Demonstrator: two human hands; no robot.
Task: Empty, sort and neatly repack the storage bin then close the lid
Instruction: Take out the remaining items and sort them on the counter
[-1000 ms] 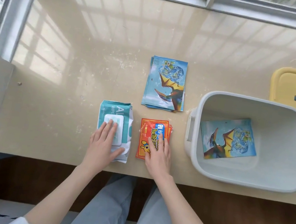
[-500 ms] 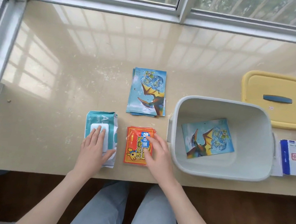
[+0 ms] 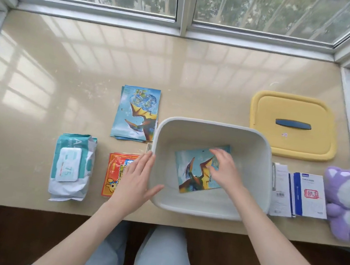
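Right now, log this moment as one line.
stage: emptying bin | right hand: touching dinosaur card inside | left hand: open at left rim | lid: off

1. storage bin (image 3: 215, 124): pale grey-white, plain
2. lid (image 3: 290, 145): yellow, with dark blue handle (image 3: 293, 124)
3. card (image 3: 195, 170) in bin: sky blue, orange-yellow winged reptile; stack (image 3: 137, 114) has same print
4. wipes pack (image 3: 72, 163): teal and white
5. packet (image 3: 115, 169): red-orange, yellow cartoon figure
6. boxes (image 3: 308, 194): white, blue band, red stamp
7. plush (image 3: 347, 199): lilac and white
8. tabletop (image 3: 41, 92): glossy beige, pale window-grid reflections
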